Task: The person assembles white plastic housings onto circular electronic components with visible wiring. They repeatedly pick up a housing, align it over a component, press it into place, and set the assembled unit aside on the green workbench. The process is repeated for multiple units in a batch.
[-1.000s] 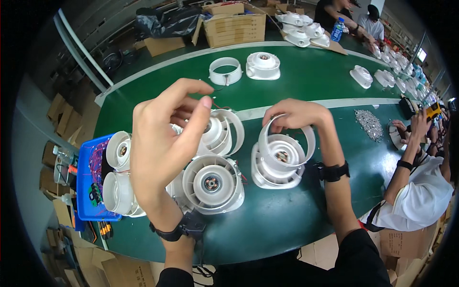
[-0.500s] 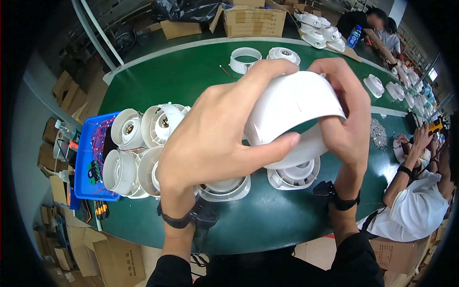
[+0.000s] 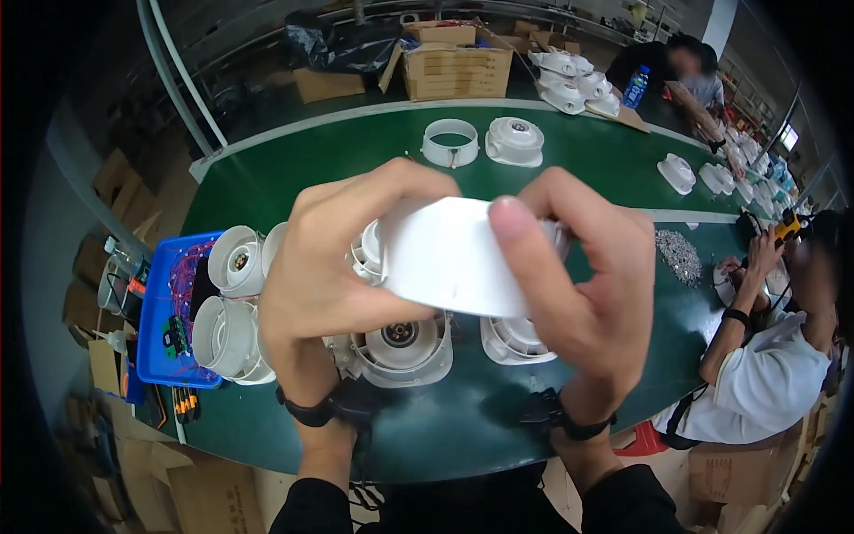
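Between my two hands is a smooth white plastic ring (image 3: 445,258), held above the table with its outer wall facing me. My left hand (image 3: 325,254) is closed around its left side, fingers behind and thumb below. My right hand (image 3: 592,294) grips the right side, its thumb pressed on the outer wall. Below the ring, partly covered, sits a round white fan housing (image 3: 405,365) with a copper-coloured motor in its middle. A second housing (image 3: 516,343) stands right of it, mostly behind my right hand.
At the left, several white housings (image 3: 222,334) stand by a blue tray (image 3: 187,367) with coloured wires. Screwdrivers (image 3: 187,405) lie near it. Farther back are a loose white ring (image 3: 451,157) and a housing (image 3: 516,141). A pile of small metal parts (image 3: 678,258) and a co-worker (image 3: 756,378) are rightward.
The ring has come left and turned, so its opening no longer shows. My right thumb has moved onto its outer wall. My view has shifted slightly.
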`<control>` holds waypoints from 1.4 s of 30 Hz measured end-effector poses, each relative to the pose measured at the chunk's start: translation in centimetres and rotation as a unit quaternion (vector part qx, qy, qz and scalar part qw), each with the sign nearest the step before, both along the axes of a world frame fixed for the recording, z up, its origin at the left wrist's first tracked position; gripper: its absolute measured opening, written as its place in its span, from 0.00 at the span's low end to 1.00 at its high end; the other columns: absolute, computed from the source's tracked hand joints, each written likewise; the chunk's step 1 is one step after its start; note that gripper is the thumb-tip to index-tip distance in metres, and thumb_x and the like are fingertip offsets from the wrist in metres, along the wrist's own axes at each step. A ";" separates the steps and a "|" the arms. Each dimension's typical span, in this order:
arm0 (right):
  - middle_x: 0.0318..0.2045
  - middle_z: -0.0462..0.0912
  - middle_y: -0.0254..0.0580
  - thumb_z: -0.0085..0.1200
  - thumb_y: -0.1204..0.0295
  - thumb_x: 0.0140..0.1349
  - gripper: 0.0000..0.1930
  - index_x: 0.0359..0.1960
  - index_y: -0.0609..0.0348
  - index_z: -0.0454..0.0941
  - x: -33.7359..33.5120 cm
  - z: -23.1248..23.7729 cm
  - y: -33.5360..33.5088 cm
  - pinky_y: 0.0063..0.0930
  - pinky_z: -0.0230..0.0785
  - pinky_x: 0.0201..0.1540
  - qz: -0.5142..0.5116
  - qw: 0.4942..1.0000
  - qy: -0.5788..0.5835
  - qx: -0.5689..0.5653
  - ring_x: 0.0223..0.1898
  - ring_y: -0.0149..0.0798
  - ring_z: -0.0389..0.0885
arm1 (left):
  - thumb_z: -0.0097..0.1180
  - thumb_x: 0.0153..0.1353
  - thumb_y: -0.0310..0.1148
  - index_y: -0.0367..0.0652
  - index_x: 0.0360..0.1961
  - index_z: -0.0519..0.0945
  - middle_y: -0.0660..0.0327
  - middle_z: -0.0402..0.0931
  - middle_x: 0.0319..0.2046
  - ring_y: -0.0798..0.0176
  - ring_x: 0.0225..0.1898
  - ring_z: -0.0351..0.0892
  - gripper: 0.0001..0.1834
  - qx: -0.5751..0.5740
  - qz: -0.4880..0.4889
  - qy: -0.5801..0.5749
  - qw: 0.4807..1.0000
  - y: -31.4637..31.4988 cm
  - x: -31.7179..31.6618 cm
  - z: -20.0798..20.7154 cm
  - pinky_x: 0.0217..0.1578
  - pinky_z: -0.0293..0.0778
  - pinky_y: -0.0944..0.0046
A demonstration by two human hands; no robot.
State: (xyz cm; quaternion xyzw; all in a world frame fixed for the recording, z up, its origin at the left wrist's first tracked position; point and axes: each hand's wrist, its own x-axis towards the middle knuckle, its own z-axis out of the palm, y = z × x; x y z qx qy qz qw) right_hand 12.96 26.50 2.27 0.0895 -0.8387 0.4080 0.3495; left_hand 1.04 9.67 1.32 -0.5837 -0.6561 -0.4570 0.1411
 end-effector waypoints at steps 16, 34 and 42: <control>0.11 0.68 0.33 0.61 0.77 0.47 0.11 0.15 0.57 0.70 -1.7 -1.8 2.1 0.25 0.57 0.14 -0.020 0.943 0.327 0.052 0.10 0.35 0.67 | 0.68 0.37 0.73 0.34 0.72 0.45 0.41 0.61 0.63 0.50 0.60 0.70 0.74 0.119 -0.003 -0.344 0.931 5.0 3.1 -0.5 0.58 0.68 0.55; 0.08 0.59 0.35 0.50 0.84 0.49 0.16 0.09 0.61 0.60 -3.9 -3.4 2.2 0.27 0.46 0.13 0.052 0.928 0.369 -0.028 0.08 0.35 0.53 | 0.24 0.66 0.67 0.35 0.54 0.67 0.46 0.68 0.56 0.54 0.58 0.69 0.42 0.186 0.041 -0.191 0.963 5.2 2.3 -2.2 0.60 0.64 0.56; 0.08 0.60 0.35 0.49 0.84 0.51 0.15 0.10 0.63 0.61 -4.2 -3.4 2.5 0.28 0.47 0.13 0.051 0.930 0.361 -0.052 0.08 0.34 0.54 | 0.53 0.57 0.66 0.35 0.57 0.66 0.49 0.67 0.57 0.56 0.58 0.70 0.44 0.139 0.012 -0.158 0.977 4.6 1.6 -2.2 0.60 0.64 0.57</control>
